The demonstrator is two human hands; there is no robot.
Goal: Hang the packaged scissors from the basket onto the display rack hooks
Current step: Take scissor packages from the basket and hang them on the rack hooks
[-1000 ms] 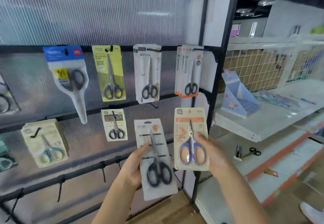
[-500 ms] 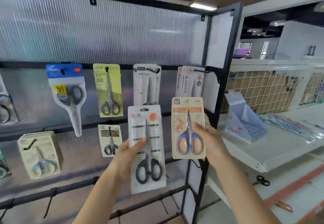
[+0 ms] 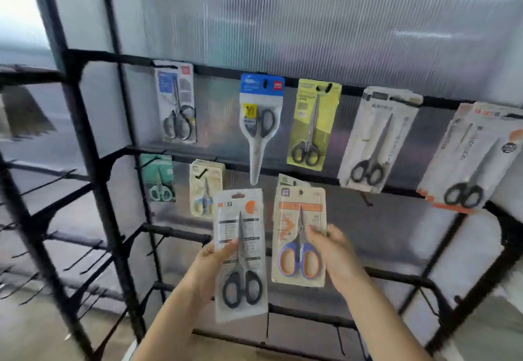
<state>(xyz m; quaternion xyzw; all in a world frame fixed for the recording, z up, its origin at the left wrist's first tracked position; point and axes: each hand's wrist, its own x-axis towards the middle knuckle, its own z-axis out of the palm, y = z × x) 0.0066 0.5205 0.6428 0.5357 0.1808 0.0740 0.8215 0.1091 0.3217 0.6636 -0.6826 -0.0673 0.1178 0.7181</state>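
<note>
- gripping a white pack of black-handled scissors [image 3: 241, 253], the left hand [image 3: 210, 266] is pinching its left edge, thumb across the front.
- the right hand [image 3: 336, 259] is pinching a beige pack of blue-and-orange scissors [image 3: 298, 236] at its right side.
- both packs are being held upright, side by side, in front of the black display rack [image 3: 93, 162], below its hanging scissor packs.

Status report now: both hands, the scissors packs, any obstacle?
Left hand grips black-handled scissors pack. Right hand grips blue-orange scissors pack. Both packs unhung, before the display rack. No obstacle seen.
</note>
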